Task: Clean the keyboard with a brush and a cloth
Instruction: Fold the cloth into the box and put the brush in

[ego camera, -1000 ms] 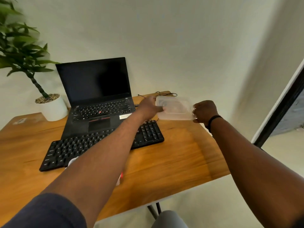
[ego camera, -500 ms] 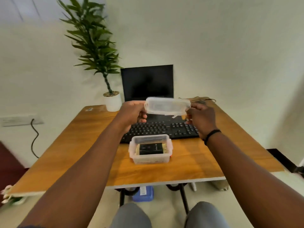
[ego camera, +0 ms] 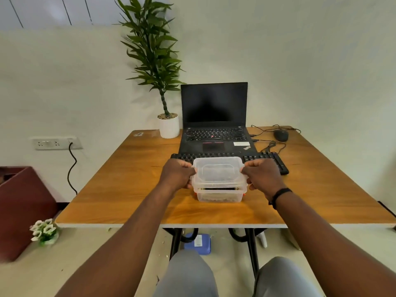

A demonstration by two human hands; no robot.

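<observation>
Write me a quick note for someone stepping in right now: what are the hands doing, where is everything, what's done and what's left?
Left hand and right hand each grip an end of the clear lid, holding it on the plastic box near the desk's front.
The black keyboard lies behind the box, before the laptop.
No brush or cloth is visible; box contents unclear.
Keyboard cleaning isn't underway now.

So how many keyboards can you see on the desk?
2: the black external keyboard behind the plastic container, partly hidden by it, and the laptop's built-in keyboard farther back.
</observation>
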